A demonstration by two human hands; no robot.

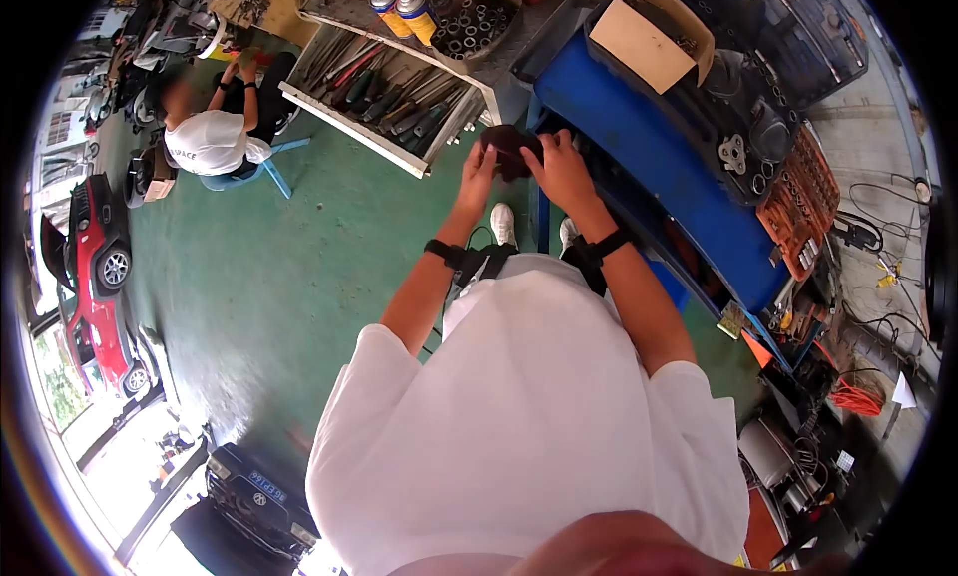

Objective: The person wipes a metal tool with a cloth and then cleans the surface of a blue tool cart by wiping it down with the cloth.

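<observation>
In front of my waist, both hands hold a dark maroon cloth [510, 149], crumpled between them. The fingers of my left hand [479, 170] grip its left side, and my right hand [562, 167] pinches it from the right. Close beyond my left hand, a pulled-out drawer [399, 160] is full of screwdrivers [371, 99] and other long tools. To the right of my hands stands a blue workbench [624, 117]. The underside of the cloth and some fingertips are hidden.
Two spray cans [416, 15] and a tray of sockets [474, 25] sit above the drawer. The bench carries a cardboard box [644, 45] and an orange socket case [801, 202]. Another person [213, 137] sits on a blue stool at left. A red car [97, 287] stands farther left.
</observation>
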